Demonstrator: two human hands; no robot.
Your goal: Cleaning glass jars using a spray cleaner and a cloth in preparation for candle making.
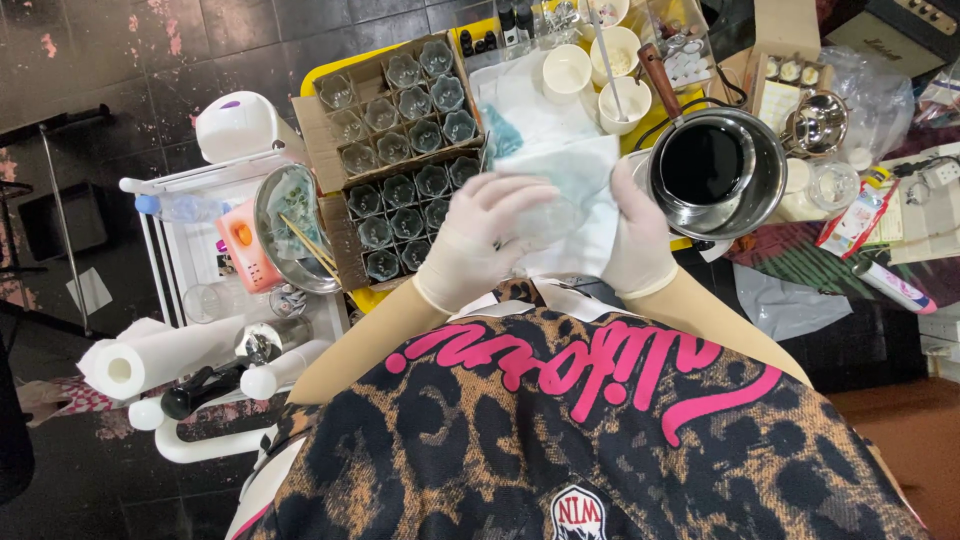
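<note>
Right now both gloved hands meet in front of the chest on a white paper towel stained teal: the left hand is blurred and closed over something inside the folds — what it is I cannot tell — while the right hand holds the towel's far edge in a narrow grip. Judging by how things lie, the wiping is under way, not finished. Up and left of the grip, a cardboard box holds rows of small glass jars, dark and seemingly unfilled, so most of the work looks left. Just right of the grip stands a steel saucepan of dark liquid with a wooden handle; above it sit white cups. Further right lie a red-and-white flat packet and a white tube. Far to the left a paper roll lies on a white trolley, beside an orange-and-pink box.
</note>
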